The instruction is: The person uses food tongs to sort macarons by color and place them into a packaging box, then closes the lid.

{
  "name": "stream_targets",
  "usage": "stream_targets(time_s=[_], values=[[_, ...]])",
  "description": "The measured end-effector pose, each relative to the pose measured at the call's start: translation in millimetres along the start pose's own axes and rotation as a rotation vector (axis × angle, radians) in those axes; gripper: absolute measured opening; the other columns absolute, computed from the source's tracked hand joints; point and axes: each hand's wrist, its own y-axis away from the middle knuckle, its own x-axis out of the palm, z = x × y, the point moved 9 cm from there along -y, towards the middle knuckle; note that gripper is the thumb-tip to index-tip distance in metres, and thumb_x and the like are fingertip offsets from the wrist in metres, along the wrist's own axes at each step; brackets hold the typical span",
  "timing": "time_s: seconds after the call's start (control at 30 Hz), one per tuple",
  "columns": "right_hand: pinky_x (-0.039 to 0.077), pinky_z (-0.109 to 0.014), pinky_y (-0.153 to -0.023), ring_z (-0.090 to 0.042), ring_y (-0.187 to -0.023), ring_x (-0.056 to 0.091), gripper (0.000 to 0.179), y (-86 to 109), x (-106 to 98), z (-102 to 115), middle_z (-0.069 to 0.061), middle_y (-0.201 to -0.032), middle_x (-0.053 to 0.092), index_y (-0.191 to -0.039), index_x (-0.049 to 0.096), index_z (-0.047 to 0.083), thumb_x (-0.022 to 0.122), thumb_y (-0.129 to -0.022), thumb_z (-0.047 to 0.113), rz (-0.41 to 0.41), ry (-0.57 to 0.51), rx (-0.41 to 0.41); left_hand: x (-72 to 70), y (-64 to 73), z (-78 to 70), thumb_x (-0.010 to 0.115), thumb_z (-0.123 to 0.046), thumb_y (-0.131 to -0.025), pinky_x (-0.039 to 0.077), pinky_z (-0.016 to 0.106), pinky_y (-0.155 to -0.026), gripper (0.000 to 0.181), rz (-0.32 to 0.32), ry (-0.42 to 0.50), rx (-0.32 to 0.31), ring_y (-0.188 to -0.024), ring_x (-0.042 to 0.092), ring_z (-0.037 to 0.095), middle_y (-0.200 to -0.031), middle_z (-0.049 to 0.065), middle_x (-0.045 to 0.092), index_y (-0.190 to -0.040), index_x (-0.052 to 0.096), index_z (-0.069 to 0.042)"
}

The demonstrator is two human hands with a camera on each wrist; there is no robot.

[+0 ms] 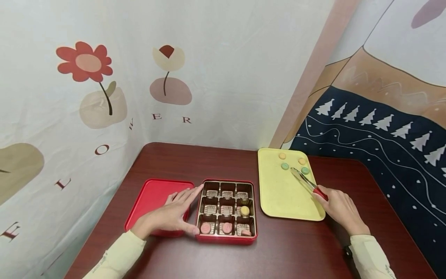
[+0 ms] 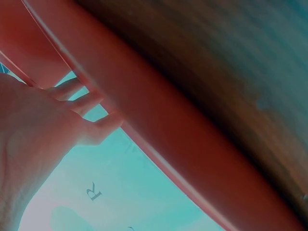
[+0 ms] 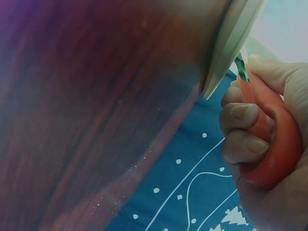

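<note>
My left hand (image 1: 170, 214) spans the left side of a red tin (image 1: 226, 240), thumb at its near corner and straight fingertips at its far left edge. Inside, a brown compartment insert (image 1: 227, 192) holds a yellow macaron (image 1: 245, 210) in the middle row and pink macarons (image 1: 206, 228) in the near row, the right one tilted. With my right hand (image 1: 339, 207) I grip the red handles of metal-tipped tongs (image 1: 320, 193); their tips are over the yellow tray (image 1: 278, 197), between two green macarons (image 1: 285, 166). Two yellow macarons (image 1: 282, 155) lie farther back.
A red lid (image 1: 153, 197) lies left of the tin, partly under my left hand and forearm. The dark wooden table (image 1: 285, 248) meets a flower-printed cloth (image 1: 223, 77) at the back and a dark tree-printed cloth (image 1: 390, 155) on the right.
</note>
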Motion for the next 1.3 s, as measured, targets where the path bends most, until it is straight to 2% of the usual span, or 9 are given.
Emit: stream_targets(time_s=[0.47, 0.73, 1.03, 1.3], values=[[0.033, -0.033, -0.052, -0.016, -0.057, 0.039, 0.047, 7.4, -4.5, 7.2, 0.003, -0.065, 0.043, -0.138, 0.071, -0.006, 0.077, -0.104, 0.026, -0.019, -0.010, -0.043, -1.0, 0.2, -0.9, 0.084, -0.080, -0.076, 0.018, 0.081, -0.115, 0.141, 0.001, 0.004, -0.004, -0.158, 0.025, 0.049, -0.174, 0.020, 0.029, -0.177, 0.005, -0.021], [0.032, -0.032, -0.052, -0.014, -0.056, 0.038, 0.044, 9.4, -12.0, 21.9, 0.007, -0.063, 0.042, -0.135, 0.075, -0.003, 0.082, -0.101, 0.025, -0.070, -0.019, -0.088, 0.1, -0.2, 0.5, 0.083, -0.081, -0.077, 0.018, 0.081, -0.116, 0.141, 0.006, 0.004, -0.006, -0.159, 0.025, 0.048, -0.174, 0.020, 0.029, -0.178, 0.004, -0.023], [0.032, -0.030, -0.050, -0.012, -0.056, 0.039, 0.041, 8.8, -11.0, 33.9, 0.007, -0.065, 0.045, -0.133, 0.077, 0.000, 0.080, -0.102, 0.027, -0.040, -0.033, -0.102, 2.6, 0.1, 0.8, 0.083, -0.082, -0.076, 0.017, 0.081, -0.116, 0.141, 0.007, 0.009, -0.008, -0.159, 0.024, 0.049, -0.175, 0.020, 0.028, -0.177, 0.004, -0.022], [0.034, -0.030, -0.051, -0.011, -0.058, 0.041, 0.040, 9.1, -11.5, 49.2, 0.009, -0.065, 0.046, -0.131, 0.078, 0.002, 0.083, -0.100, 0.026, -0.060, -0.038, -0.135, 1.6, 0.8, 1.3, 0.084, -0.080, -0.077, 0.017, 0.081, -0.116, 0.141, 0.007, 0.010, -0.011, -0.159, 0.024, 0.048, -0.174, 0.021, 0.028, -0.177, 0.003, -0.023]])
